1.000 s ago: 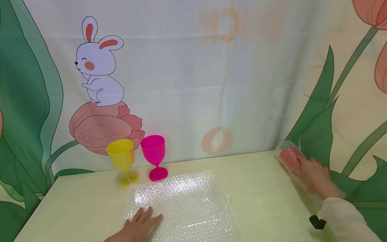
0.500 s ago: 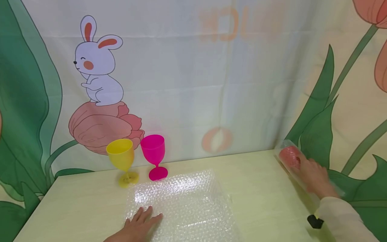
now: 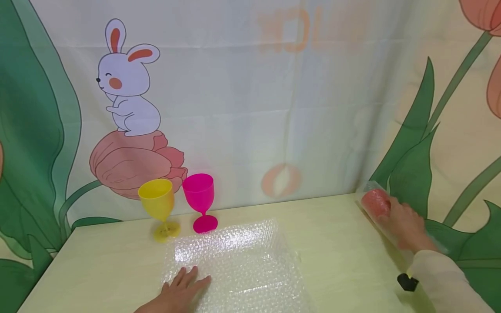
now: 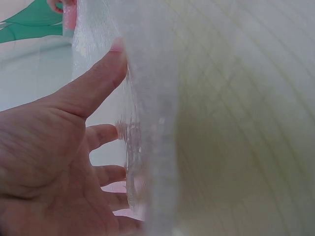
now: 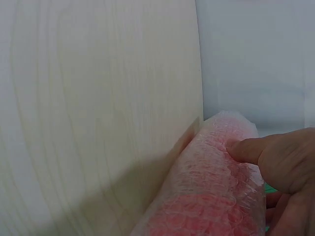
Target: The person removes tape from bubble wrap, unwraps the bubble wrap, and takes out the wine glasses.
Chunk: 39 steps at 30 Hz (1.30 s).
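Fingers spread, my left hand (image 3: 176, 292) rests on the near left part of a flat sheet of bubble wrap (image 3: 250, 261). The left wrist view shows its fingertips against the sheet's edge. At the table's far right corner, my right hand (image 3: 407, 227) grips a red bundle rolled in bubble wrap (image 3: 375, 203). Close up in the right wrist view, the thumb presses on the bundle (image 5: 197, 211); the red thing inside is blurred by the wrap. Behind the sheet stand a yellow plastic goblet (image 3: 156, 202) and a magenta plastic goblet (image 3: 198, 195), both upright and untouched.
The pale wooden table (image 3: 328, 243) ends against a fabric backdrop (image 3: 235, 108) printed with a rabbit and flowers. A small black object (image 3: 408, 282) shows beside the right sleeve.
Almost nothing differs. The right forearm has shifted very slightly, while the bundle, the left hand, the sheet and both goblets keep their places.
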Each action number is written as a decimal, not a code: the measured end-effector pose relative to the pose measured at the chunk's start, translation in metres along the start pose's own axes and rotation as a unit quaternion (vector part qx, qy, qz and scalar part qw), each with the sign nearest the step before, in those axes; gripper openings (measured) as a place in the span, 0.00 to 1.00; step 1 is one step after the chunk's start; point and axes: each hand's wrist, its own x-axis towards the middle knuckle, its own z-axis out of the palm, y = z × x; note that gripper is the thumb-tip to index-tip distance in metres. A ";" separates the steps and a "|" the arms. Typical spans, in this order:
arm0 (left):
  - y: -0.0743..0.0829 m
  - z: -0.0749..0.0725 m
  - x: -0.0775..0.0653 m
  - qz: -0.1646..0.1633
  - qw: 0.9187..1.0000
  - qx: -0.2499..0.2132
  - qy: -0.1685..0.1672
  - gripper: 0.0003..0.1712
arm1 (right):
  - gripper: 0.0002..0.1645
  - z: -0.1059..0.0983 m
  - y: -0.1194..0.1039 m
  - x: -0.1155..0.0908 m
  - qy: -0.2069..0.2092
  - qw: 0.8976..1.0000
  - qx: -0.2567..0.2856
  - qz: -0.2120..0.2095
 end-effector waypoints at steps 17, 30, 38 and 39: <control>-0.040 0.024 0.022 0.035 0.999 -0.018 0.020 0.64 | 0.38 -0.022 -0.007 0.012 -0.124 0.989 0.017 0.079; 0.002 0.000 -0.001 -0.010 1.000 -0.007 -0.009 0.60 | 0.51 -0.018 -0.007 0.013 -0.113 0.987 0.018 0.113; -0.002 0.001 -0.001 0.008 1.000 -0.009 -0.008 0.61 | 0.53 -0.022 -0.010 0.010 -0.127 0.984 0.021 0.123; -0.001 0.000 -0.001 0.007 1.000 -0.008 -0.009 0.60 | 0.54 -0.022 -0.010 0.010 -0.130 0.983 0.022 0.126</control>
